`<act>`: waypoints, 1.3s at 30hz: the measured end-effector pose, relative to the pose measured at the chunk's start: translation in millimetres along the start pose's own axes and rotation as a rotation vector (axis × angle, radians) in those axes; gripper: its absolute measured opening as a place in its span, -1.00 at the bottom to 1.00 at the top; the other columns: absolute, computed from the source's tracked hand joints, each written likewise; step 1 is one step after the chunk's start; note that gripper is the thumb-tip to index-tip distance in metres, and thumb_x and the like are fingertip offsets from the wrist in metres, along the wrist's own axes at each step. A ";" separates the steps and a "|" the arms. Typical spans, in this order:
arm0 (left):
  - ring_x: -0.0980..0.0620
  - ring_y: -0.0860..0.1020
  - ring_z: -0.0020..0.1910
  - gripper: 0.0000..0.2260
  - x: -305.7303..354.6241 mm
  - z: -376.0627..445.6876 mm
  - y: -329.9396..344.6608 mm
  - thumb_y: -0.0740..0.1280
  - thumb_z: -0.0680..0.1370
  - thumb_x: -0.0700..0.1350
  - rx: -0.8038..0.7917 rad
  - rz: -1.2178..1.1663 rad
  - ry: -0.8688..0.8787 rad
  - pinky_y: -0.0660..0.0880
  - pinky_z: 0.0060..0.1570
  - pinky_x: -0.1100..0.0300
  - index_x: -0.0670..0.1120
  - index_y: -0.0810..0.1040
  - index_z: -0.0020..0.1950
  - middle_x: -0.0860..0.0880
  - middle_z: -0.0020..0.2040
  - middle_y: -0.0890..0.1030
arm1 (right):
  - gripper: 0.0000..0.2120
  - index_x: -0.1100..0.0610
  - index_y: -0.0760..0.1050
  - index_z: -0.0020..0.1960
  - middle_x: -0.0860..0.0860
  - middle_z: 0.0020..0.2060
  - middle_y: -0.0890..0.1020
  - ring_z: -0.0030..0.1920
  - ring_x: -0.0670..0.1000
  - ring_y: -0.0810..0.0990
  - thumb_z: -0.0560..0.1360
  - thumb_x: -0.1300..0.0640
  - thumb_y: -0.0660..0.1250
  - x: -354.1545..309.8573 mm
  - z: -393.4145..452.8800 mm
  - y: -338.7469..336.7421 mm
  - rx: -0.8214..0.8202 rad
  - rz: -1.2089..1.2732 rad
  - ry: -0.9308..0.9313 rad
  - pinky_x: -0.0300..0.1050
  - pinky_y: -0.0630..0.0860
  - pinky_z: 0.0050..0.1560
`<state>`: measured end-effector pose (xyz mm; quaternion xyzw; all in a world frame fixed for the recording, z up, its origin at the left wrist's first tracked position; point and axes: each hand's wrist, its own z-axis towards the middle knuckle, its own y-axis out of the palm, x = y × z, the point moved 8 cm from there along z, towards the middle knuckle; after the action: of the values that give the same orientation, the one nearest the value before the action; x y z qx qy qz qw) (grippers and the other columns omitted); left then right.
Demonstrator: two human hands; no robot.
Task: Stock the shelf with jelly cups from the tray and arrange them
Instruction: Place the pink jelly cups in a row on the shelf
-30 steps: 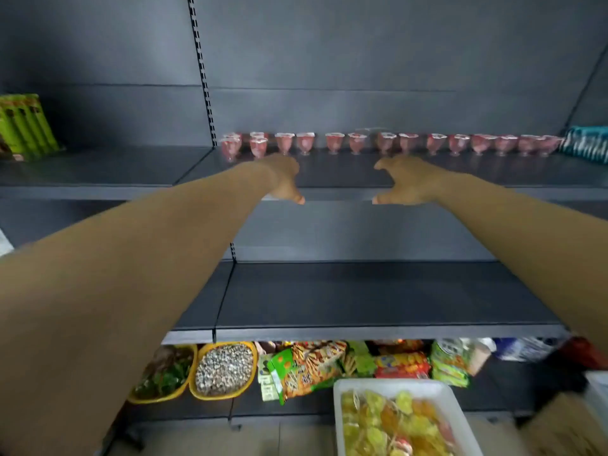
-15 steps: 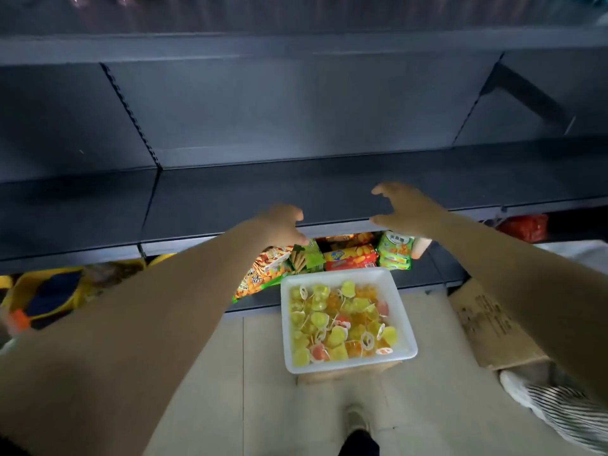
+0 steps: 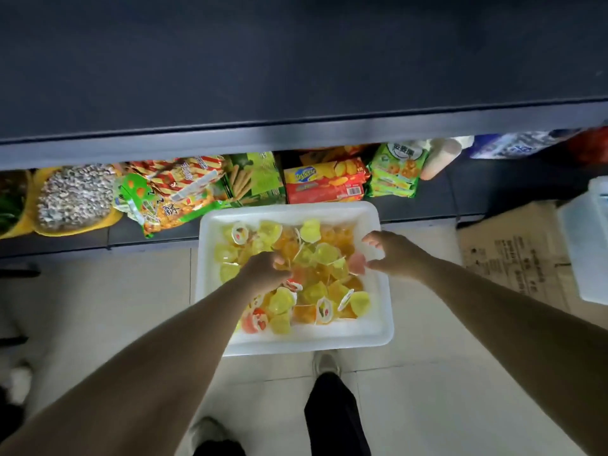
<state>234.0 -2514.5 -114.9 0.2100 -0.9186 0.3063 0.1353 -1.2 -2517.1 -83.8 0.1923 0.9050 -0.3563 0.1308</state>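
A white foam tray (image 3: pixel 296 344) sits on the floor below me, piled with several yellow, orange and pink jelly cups (image 3: pixel 316 291). My left hand (image 3: pixel 266 273) is down in the pile at the tray's left middle, its fingers curled over an orange cup; whether it grips one is hidden. Over the tray's right side, my right hand (image 3: pixel 393 255) has its fingers spread, with the thumb and fingertips beside a pink jelly cup (image 3: pixel 357 262). The dark shelf (image 3: pixel 296 136) juts out above the tray. The stocked row of cups is out of view.
Snack packs (image 3: pixel 324 182) and a yellow basket of seeds (image 3: pixel 75 199) fill the bottom shelf behind the tray. A flattened cardboard box (image 3: pixel 513 255) and a white container (image 3: pixel 589 251) lie to the right. My shoe (image 3: pixel 325 363) stands just in front of the tray.
My view dropped from the upper shelf with its row of pink cups to the floor. Both hands came down from the shelf edge into the tray.
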 end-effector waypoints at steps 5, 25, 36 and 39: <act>-0.06 0.52 0.23 -0.59 -4.9 75.2 45.0 0.37 0.51 -0.01 0.036 0.022 -0.034 0.41 0.20 0.16 -0.18 0.49 0.29 -0.15 0.24 0.56 | -0.45 0.16 0.32 0.42 0.09 0.35 0.43 0.29 0.07 0.43 0.49 0.08 0.38 37.7 71.3 42.7 -0.147 -0.072 -0.047 -0.16 0.36 0.19; -0.10 0.52 0.12 -0.42 -13.8 132.2 93.3 0.54 0.34 0.02 -0.195 0.305 -0.085 0.46 0.02 0.14 -0.18 0.49 0.27 -0.13 0.17 0.56 | -0.78 0.16 0.50 0.03 0.03 -0.10 0.58 -0.10 0.03 0.58 0.44 0.12 0.42 29.6 141.1 99.5 -0.405 -0.646 -0.189 -0.19 0.51 -0.10; -0.07 0.50 0.15 -0.43 -19.5 112.5 81.1 0.54 0.35 -0.05 -0.157 0.106 0.026 0.43 -0.01 0.21 -0.11 0.46 0.31 -0.08 0.20 0.54 | -0.57 0.16 0.55 0.15 0.00 -0.07 0.60 -0.06 0.01 0.58 0.34 0.08 0.55 28.8 125.3 91.9 -0.484 -0.623 -0.178 -0.29 0.40 -0.28; -0.06 0.51 0.16 -0.42 -23.3 103.5 72.3 0.53 0.36 -0.06 -0.105 -0.014 0.035 0.45 0.04 0.20 -0.11 0.46 0.33 -0.10 0.22 0.54 | -0.56 0.12 0.57 0.16 0.00 0.01 0.62 0.01 0.02 0.57 0.33 0.02 0.55 30.3 118.0 88.1 -0.497 -0.513 -0.164 -0.28 0.39 -0.23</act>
<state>208.1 -2519.1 -240.5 0.2038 -0.9293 0.2605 0.1641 22.4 -2532.3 -231.5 -0.1078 0.9692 -0.1609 0.1521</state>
